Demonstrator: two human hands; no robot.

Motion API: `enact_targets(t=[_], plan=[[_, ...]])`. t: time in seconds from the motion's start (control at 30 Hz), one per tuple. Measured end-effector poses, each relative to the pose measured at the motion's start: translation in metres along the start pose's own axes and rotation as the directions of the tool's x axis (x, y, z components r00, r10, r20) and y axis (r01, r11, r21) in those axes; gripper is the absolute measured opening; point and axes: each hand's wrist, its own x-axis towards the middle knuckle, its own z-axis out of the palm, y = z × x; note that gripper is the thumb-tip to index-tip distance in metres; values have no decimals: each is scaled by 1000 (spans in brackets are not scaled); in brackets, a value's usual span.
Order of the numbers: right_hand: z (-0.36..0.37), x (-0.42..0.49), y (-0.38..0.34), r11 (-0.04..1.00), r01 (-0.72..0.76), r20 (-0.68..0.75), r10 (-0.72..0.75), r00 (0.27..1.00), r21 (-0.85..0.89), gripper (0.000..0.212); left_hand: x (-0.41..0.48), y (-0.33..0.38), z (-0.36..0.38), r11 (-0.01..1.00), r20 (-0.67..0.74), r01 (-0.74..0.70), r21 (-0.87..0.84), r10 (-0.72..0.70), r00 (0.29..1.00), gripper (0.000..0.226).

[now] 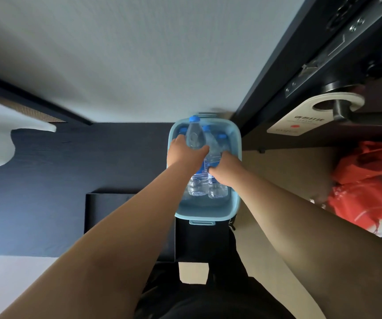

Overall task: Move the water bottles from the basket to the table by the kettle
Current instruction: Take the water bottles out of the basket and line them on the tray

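Two bare forearms reach down into the pale blue basket [236,143].

Above the basket, the left hand [183,155] is wrapped round a blue-capped bottle [194,134], lifted neck-up, probably to carry it out. The right hand [225,169] is closed on a second bottle [210,157] still inside the basket, among others. The bottles' blue labels are unreadable. Right of the basket, a door hanger [300,120] shows Chinese characters I cannot read.

I count one basket [236,143], four capped bottles [194,134] that I can see, two hands [183,155], one door hanger [300,120], and one tray [102,210].
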Motion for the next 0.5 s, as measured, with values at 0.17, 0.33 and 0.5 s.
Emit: enact_targets(t=[0.17, 0.33, 0.5], plan=[[8, 7, -9, 994, -96, -96, 91, 991, -55, 84, -10, -2, -12, 998, 27, 43, -52, -42, 999, 37], [14, 7, -16, 980, -198, -140, 194, 971, -17, 68, -23, -17, -19, 989, 44, 92, -115, -88, 995, 38], [19, -9, -15, 977, -197, -140, 208, 968, 84, 70, -40, -33, -22, 971, 50, 139, -197, -132, 990, 33]])
